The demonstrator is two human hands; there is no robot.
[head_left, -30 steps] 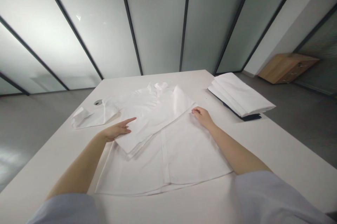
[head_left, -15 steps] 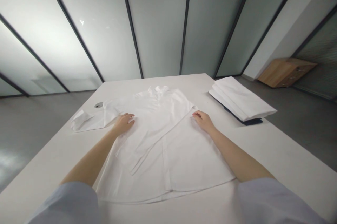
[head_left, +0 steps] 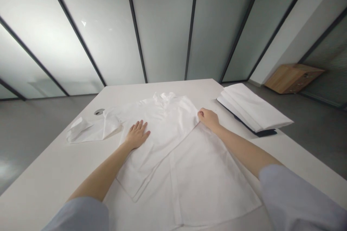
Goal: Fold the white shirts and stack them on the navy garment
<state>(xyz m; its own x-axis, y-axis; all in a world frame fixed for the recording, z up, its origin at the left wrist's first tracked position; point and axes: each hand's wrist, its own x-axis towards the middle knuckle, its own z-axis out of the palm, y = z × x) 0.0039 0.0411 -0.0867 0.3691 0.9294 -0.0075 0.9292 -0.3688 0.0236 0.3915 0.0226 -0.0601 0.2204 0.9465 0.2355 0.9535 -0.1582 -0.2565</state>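
A white shirt (head_left: 173, 115) lies spread on the table, its collar at the far side and its hem toward me. One sleeve runs out to the left with its end bunched; the other is laid diagonally across the front. My left hand (head_left: 137, 135) rests flat on the shirt's left part, fingers spread. At the right edge, near the sleeve's upper part, my right hand (head_left: 208, 117) is closed on the shirt fabric.
Folded white cloth (head_left: 252, 106) lies on a dark flat item (head_left: 267, 133) at the table's right side. A round metal fitting (head_left: 99, 111) sits at the left of the white table (head_left: 40, 169). A wooden cabinet (head_left: 292, 78) stands on the floor at the back right.
My left hand has moved right onto the shirt and flattened. My right hand has closed further on the fabric at the right edge. The shirt's hem now reaches nearer to me.
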